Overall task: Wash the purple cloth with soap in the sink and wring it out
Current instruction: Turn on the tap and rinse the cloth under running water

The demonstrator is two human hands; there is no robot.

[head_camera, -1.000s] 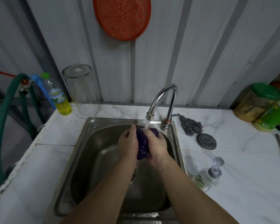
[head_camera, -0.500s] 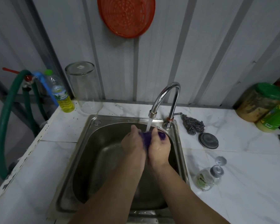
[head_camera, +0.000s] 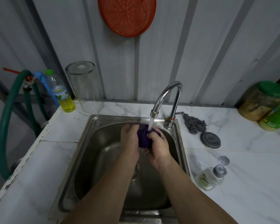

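The purple cloth is bunched into a wet ball over the steel sink, right under the running water from the curved tap. My left hand grips its left side and my right hand grips its right side, so only the middle strip of cloth shows. Both hands are wet. A small clear soap bottle with a silver cap lies on its side on the counter to the right of the sink.
A steel scourer and a round metal lid lie right of the tap. A tall glass jar, a yellow-liquid bottle and a green hose stand at the left. Green-lidded jars sit far right.
My hands have kept kneading the cloth under the stream: more of the purple cloth shows between them than half a second ago. The camera view shifted slightly.
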